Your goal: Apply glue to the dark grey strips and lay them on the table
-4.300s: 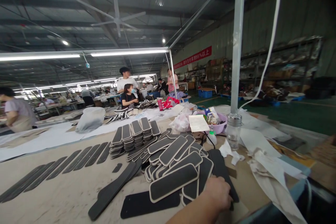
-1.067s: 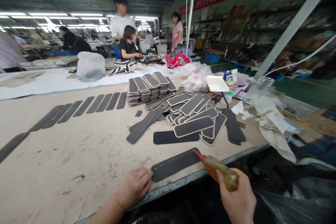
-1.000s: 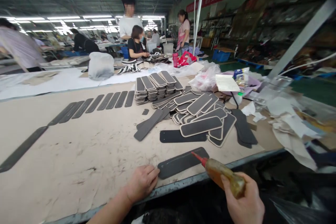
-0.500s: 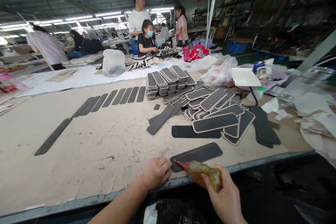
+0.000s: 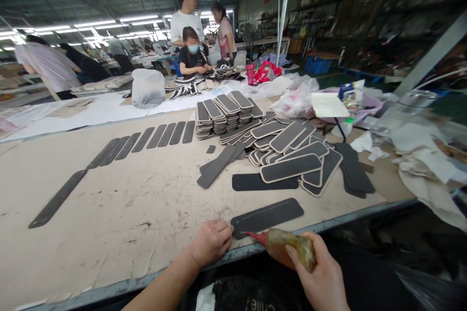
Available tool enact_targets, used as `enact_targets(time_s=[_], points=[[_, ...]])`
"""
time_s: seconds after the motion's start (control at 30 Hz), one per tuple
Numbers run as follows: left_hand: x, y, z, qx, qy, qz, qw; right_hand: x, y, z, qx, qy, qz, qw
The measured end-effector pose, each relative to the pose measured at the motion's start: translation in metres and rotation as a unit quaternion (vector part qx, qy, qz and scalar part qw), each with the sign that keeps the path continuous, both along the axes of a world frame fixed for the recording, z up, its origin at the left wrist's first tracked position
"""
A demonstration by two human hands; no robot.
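Note:
A dark grey rounded panel (image 5: 268, 216) lies near the table's front edge, with a thin shiny line along its far side. My left hand (image 5: 212, 242) has its fingers curled closed at the panel's left end, pinching it there. In my right hand (image 5: 323, 272) is a squeeze glue bottle (image 5: 286, 247), yellowish and tilted, its red nozzle pointing left. The nozzle tip is at the panel's near edge, close to the left end. Behind it lies another dark panel (image 5: 264, 181), beside a heap of dark panels with pale borders (image 5: 290, 167).
Neat stacks of bordered panels (image 5: 222, 114) stand behind the heap. A row of dark panels (image 5: 155, 137) runs across the table's left part, ending in a longer slanted one (image 5: 58, 198). Plastic bags (image 5: 295, 99) and paper scraps lie right. Several people work beyond the table.
Relative to the panel, the bottle's nozzle has moved right and toward the near edge. My left hand stays at the panel's left end. The whole view has shifted slightly.

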State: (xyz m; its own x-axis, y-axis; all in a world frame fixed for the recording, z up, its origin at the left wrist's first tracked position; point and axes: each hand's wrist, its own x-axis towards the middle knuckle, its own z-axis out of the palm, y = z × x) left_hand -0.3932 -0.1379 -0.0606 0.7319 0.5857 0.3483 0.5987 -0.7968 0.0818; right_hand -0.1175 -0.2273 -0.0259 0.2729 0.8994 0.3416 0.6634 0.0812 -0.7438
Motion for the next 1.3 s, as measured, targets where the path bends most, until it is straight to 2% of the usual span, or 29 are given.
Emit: enact_targets(time_s=[0.37, 0.47, 0.57, 0.73, 0.83, 0.93, 1.17, 1.23, 1.3], points=[[-0.002, 0.001, -0.002, 0.006, -0.006, -0.020, 1.000, 0.057, -0.004, -0.005, 0.064, -0.116, -0.155, 0.979], [-0.001, 0.001, -0.001, 0.006, -0.010, -0.019, 1.000, 0.061, -0.006, -0.004, 0.088, -0.139, -0.184, 0.969], [0.001, 0.000, 0.000, 0.004, -0.015, -0.019, 1.000, 0.043, -0.006, -0.001, 0.078, -0.105, -0.143, 0.981], [0.003, -0.001, 0.000, 0.001, -0.019, -0.008, 1.000, -0.008, 0.002, -0.001, 0.081, -0.023, 0.011, 0.996], [0.003, -0.002, -0.001, 0.005, -0.014, 0.002, 1.000, -0.023, 0.006, -0.005, 0.078, -0.016, 0.070, 0.994], [0.003, -0.001, 0.000, 0.011, -0.018, -0.001, 1.000, -0.017, 0.009, -0.009, 0.078, -0.030, 0.057, 0.995], [0.003, 0.000, 0.003, -0.004, -0.028, -0.022, 0.999, 0.017, 0.008, -0.002, 0.099, -0.098, -0.088, 0.986], [0.003, 0.000, 0.003, -0.006, -0.026, -0.018, 0.999, 0.013, 0.004, 0.001, 0.088, -0.080, -0.081, 0.990], [0.004, 0.000, 0.002, -0.007, -0.029, -0.013, 0.999, 0.004, 0.001, 0.001, 0.077, -0.053, -0.029, 0.995]])
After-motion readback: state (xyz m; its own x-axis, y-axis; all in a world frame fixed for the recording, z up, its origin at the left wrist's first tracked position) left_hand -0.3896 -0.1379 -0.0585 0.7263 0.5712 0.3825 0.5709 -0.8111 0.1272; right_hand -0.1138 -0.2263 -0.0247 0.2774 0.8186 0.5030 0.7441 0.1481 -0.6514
